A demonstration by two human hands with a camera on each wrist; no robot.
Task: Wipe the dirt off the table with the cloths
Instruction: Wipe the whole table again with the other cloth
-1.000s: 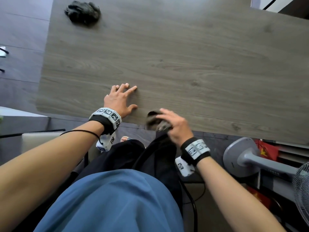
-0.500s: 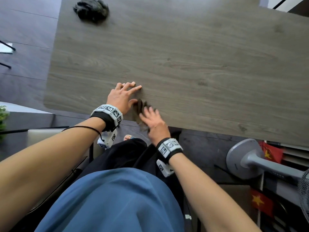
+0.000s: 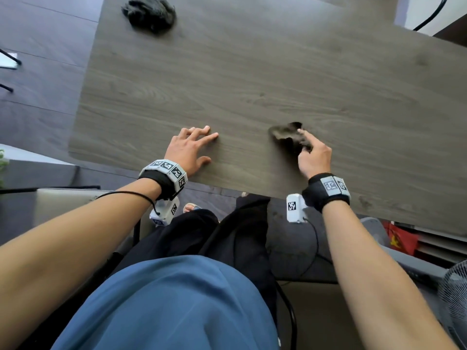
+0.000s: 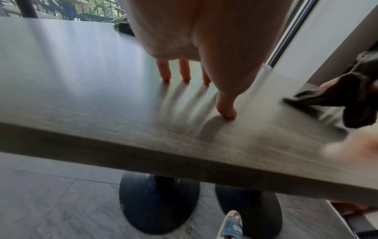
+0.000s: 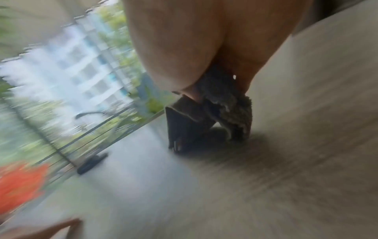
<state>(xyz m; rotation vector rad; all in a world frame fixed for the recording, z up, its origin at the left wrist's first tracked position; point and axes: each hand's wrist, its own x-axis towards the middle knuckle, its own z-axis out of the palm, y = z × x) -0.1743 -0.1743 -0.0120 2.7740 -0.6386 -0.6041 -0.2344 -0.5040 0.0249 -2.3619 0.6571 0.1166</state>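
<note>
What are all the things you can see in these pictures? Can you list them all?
table: one, grey-brown wood grain, fills the middle of the head view
held cloth: one, dark grey, bunched on the table near its front edge
spare cloth: one, dark, crumpled at the table's far left corner
table bases: two, dark round, on the tiled floor underneath
fan: one, grey, on the floor at right
sandal: one, blue, on a foot under the table
left hand: fingers spread, resting on the table
right hand: grips the held cloth
</note>
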